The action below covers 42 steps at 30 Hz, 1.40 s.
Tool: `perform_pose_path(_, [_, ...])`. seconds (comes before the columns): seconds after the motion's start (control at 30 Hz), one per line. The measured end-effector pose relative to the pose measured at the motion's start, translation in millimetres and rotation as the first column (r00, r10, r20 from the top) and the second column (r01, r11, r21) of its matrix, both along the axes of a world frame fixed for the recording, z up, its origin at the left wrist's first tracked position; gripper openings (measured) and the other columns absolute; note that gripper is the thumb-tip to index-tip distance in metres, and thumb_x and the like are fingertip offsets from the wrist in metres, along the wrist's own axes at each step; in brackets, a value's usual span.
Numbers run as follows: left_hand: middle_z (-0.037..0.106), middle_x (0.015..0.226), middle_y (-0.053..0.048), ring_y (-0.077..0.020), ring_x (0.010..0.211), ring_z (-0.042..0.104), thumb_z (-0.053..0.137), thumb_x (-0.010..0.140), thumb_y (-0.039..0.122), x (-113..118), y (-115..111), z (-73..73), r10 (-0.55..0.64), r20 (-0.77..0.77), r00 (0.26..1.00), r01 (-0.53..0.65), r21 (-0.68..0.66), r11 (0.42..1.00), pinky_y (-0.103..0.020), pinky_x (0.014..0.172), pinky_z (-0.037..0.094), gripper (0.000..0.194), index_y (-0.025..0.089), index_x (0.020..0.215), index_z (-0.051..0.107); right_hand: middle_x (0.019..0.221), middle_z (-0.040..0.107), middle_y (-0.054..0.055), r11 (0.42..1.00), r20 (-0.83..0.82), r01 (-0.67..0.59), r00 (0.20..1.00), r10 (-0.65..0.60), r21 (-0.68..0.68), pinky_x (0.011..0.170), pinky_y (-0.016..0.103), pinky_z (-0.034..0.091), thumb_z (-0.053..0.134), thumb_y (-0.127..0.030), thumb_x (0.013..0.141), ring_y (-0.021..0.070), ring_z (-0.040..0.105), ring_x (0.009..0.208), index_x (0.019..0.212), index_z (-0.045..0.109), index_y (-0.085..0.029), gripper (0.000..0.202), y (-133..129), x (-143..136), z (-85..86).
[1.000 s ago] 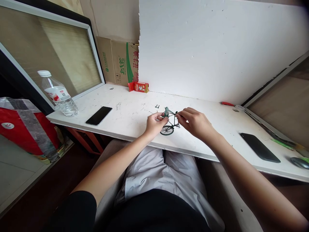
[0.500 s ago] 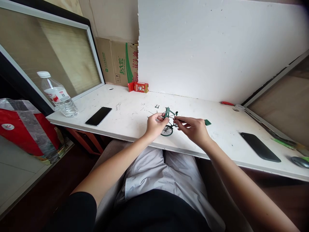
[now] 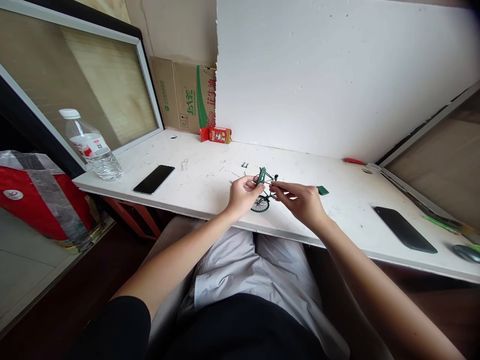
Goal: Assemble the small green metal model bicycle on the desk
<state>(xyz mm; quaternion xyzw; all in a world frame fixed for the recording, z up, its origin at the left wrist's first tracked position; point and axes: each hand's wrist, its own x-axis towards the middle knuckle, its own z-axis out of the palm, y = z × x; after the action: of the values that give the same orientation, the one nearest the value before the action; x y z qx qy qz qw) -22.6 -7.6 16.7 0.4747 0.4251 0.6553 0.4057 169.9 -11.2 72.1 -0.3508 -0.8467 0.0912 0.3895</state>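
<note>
A small green model bicycle (image 3: pixel 260 204) with black-spoked wheels is held over the front part of the white table (image 3: pixel 202 187). My left hand (image 3: pixel 242 194) grips it from the left, thumb and fingers pinched on its green part. On the other side, my right hand (image 3: pixel 300 197) has its thumb and forefinger pressed together close to the bicycle frame; what lies between the fingertips is too small to name. A flat green piece (image 3: pixel 322 190) rests just beyond my right hand. Several tiny parts (image 3: pixel 244 165) lie behind the bicycle.
A dark phone (image 3: pixel 154 179) and a water bottle (image 3: pixel 93 147) are at the left. A small red box (image 3: pixel 219 135) stands at the back before a carton (image 3: pixel 183 97). Toward the right are another black phone (image 3: pixel 405 229), a mouse (image 3: pixel 466 252) and a red item (image 3: pixel 354 161).
The view has shifted very slightly. The bicycle is tilted a little differently between my hands, and both hands keep nearly the same pose.
</note>
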Motion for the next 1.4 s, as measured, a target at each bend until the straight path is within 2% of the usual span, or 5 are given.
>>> perform_pose_path(0.53, [0.073,0.090,-0.007,-0.0164,0.078,0.071,0.078,0.088,0.025,0,-6,-2.7,0.121,-0.191,0.974,-0.084,0.190,0.978,-0.028,0.076,0.059,0.022,0.016,0.107,0.072,0.093,0.082,0.011,0.979,0.235,0.020,0.970,-0.068,0.202,0.065,0.033,0.053,0.047,-0.043,0.112,0.0216,0.075,0.070,0.118,0.074,-0.018,0.037,-3,6,-4.7])
perform_pose_path(0.73, [0.073,0.108,-0.012,-0.0198,0.095,0.073,0.071,0.093,0.023,-3,-5,-5.1,0.207,-0.268,0.941,-0.116,0.318,0.941,-0.031,0.087,0.062,0.020,0.018,0.112,0.071,0.057,0.064,0.001,0.988,0.014,0.082,0.997,-0.080,-0.131,0.057,0.030,0.047,0.041,-0.062,0.110,0.0153,0.057,0.047,0.090,0.070,-0.021,0.053,-3,-8,-17.1])
perform_pose_path(0.9, [0.071,0.106,-0.010,-0.0195,0.096,0.072,0.066,0.097,0.022,-5,-4,-7.6,0.286,-0.383,0.879,-0.128,0.387,0.913,-0.032,0.089,0.061,0.018,0.021,0.115,0.071,0.046,0.048,-0.004,0.879,-0.258,-0.027,0.960,-0.110,-0.477,0.049,0.030,0.044,0.040,-0.075,0.104,0.0173,0.053,0.041,0.086,0.062,-0.023,0.059,-2,-19,-32.3])
perform_pose_path(1.13, [0.074,0.109,-0.011,-0.0224,0.099,0.073,0.066,0.097,0.018,-3,-9,-4.8,0.359,-0.491,0.794,-0.152,0.411,0.899,-0.035,0.092,0.058,0.020,0.022,0.115,0.071,0.102,0.067,0.010,0.975,-0.204,0.142,0.963,-0.176,-0.170,0.073,0.034,0.052,0.040,-0.055,0.111,0.0206,0.064,0.080,0.109,0.048,-0.023,0.033,-8,-25,-45.1])
perform_pose_path(1.4, [0.076,0.109,-0.009,-0.0222,0.099,0.074,0.066,0.099,0.024,-2,-11,-5.0,0.415,-0.531,0.739,-0.169,0.450,0.877,-0.034,0.091,0.057,0.020,0.024,0.119,0.071,0.098,0.074,0.010,0.984,-0.220,0.135,0.963,-0.158,-0.114,0.070,0.036,0.053,0.053,-0.055,0.106,0.0233,0.067,0.078,0.102,0.052,-0.025,0.030,0,-9,-56.8])
